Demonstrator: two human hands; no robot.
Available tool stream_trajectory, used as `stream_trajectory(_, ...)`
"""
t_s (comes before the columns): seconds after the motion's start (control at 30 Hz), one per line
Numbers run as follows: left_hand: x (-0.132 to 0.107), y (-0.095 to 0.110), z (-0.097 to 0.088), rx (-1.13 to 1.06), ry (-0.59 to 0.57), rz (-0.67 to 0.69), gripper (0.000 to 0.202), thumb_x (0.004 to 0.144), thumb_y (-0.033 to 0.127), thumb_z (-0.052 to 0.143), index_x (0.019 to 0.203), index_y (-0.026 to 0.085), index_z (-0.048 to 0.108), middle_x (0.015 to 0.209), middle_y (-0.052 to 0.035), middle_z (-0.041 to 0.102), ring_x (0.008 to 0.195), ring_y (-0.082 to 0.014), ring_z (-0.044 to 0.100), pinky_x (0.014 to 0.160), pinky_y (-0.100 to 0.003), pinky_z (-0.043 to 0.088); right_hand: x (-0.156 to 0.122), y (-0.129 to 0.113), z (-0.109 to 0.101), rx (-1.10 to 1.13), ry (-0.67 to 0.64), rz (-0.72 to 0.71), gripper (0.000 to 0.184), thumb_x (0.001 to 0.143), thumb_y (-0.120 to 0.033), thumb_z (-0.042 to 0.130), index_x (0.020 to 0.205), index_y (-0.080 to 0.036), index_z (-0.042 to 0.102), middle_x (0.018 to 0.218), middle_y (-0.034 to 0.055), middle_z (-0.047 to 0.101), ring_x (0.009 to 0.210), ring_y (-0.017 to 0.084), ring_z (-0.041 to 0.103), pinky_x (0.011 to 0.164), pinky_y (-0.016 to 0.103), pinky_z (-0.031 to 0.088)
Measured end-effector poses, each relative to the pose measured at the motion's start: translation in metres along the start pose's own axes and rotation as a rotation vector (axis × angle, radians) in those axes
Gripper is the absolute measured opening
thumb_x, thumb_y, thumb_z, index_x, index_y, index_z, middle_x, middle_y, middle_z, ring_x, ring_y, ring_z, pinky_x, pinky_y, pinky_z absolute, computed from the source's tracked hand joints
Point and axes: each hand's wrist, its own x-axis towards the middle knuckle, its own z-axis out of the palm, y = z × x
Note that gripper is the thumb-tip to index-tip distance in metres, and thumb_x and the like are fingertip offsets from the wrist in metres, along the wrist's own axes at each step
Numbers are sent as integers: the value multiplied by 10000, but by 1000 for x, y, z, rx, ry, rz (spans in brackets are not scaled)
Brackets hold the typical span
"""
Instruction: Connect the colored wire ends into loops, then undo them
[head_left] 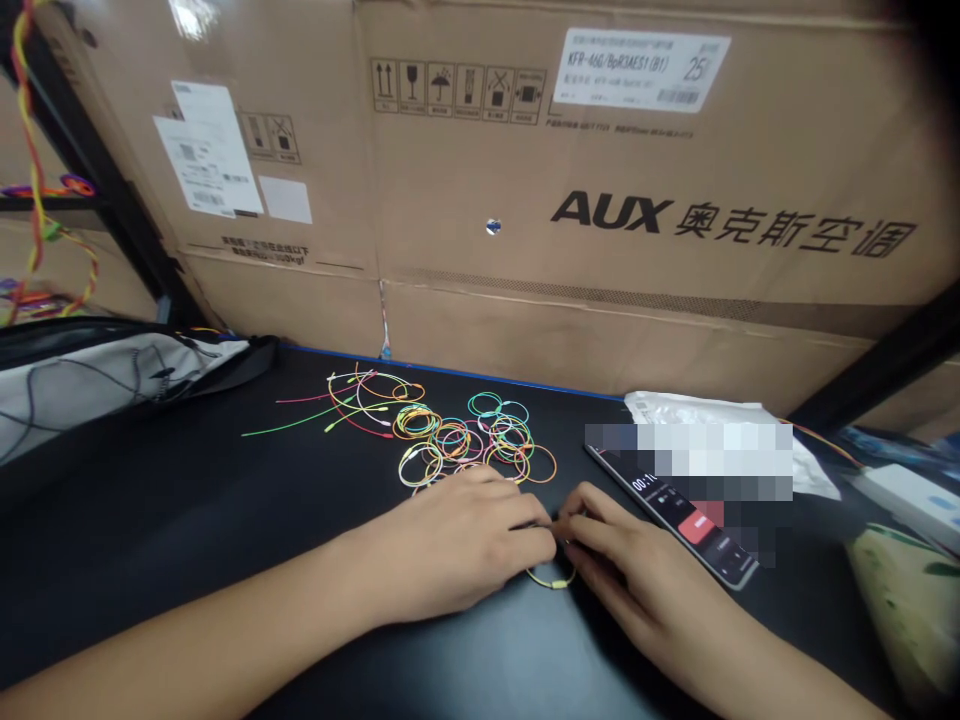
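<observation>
My left hand [480, 540] and my right hand [619, 555] meet over the black table, fingertips pinched together around a small yellow wire ring [559, 585]. The lower arc of this ring, with its yellow clasp, shows below the fingers; its upper part is hidden behind them. Just beyond my left hand lies a pile of closed wire rings [418, 422] in yellow, orange, green, pink and white, partly covered by that hand. Farther left, several unclosed wire cables [300, 426] lie spread out, some straight and some curved.
A phone [656, 492] lies right of my right hand, with a white plastic package [806, 465] behind it. A white box [911, 500] and a green-patterned pack [904, 600] stand far right. A grey bag [90, 385] is at left; a big cardboard box [450, 180] walls the back.
</observation>
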Motion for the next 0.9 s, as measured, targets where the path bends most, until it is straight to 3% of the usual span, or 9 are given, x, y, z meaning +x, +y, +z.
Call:
stream_trajectory(0.17, 0, 2, 0, -28, -41, -13, 77, 958, 229, 673, 1017, 192, 640, 927, -15, 691, 880, -190, 619, 825, -328, 460, 2, 6, 2, 88, 16, -10, 349, 1006, -32, 418, 1079, -234, 694, 1028, 47, 591, 915, 208, 628, 817, 367, 519)
stream_trajectory(0.3, 2, 5, 4, 12, -12, 19, 118, 1049, 169, 528, 1081, 208, 634, 833, 18, 658, 812, -170, 568, 830, -337, 414, 4, 8, 4, 89, 25, 12, 401, 1015, -34, 389, 1123, -234, 719, 1014, 54, 597, 914, 215, 636, 824, 379, 515)
stream_trajectory(0.43, 6, 8, 9, 161, 17, 54, 154, 1053, 154, 484, 1043, 195, 631, 748, 11, 602, 712, -184, 511, 740, -357, 383, 3, 6, 4, 91, 25, 22, 404, 1015, -39, 387, 1132, -242, 716, 1029, 55, 594, 932, 220, 640, 852, 387, 513)
stream_trajectory(0.53, 7, 6, 11, 206, 13, 54, 146, 1047, 153, 478, 1013, 189, 615, 740, 3, 590, 681, -184, 501, 703, -352, 382, 2, 5, 4, 100, 32, 4, 381, 986, -20, 422, 1112, -246, 702, 1074, 51, 586, 967, 216, 643, 875, 380, 510)
stream_trajectory(0.63, 4, 2, 10, 111, 39, 4, 138, 1038, 129, 474, 1067, 191, 593, 808, -1, 623, 736, -175, 541, 760, -332, 430, 1, 5, 4, 80, 28, 39, 309, 939, -29, 514, 1099, -239, 674, 1132, 52, 562, 899, 198, 638, 783, 348, 522)
stream_trajectory(0.77, -2, -2, 6, -84, 128, -111, 188, 967, 72, 512, 1102, 199, 544, 910, 8, 661, 786, -147, 575, 818, -301, 476, 0, 3, 4, 160, 70, 73, 143, 980, -146, 555, 989, -230, 671, 1086, 46, 580, 750, 157, 582, 668, 307, 509)
stream_trajectory(0.83, -3, -2, 5, -143, 185, -134, 190, 951, 79, 529, 1098, 201, 530, 910, 10, 667, 765, -138, 578, 779, -286, 487, 1, 1, 5, 297, 117, 89, 176, 1015, -261, 559, 893, -220, 679, 1033, 48, 589, 766, 158, 591, 643, 282, 529)
stream_trajectory(0.9, -2, -1, 3, -170, 267, -129, 193, 955, 80, 538, 1109, 195, 527, 924, -2, 675, 789, -137, 597, 775, -282, 495, 2, -3, 9, 498, 141, 168, 259, 993, -416, 612, 859, -206, 683, 946, 41, 588, 685, 144, 587, 510, 234, 531)
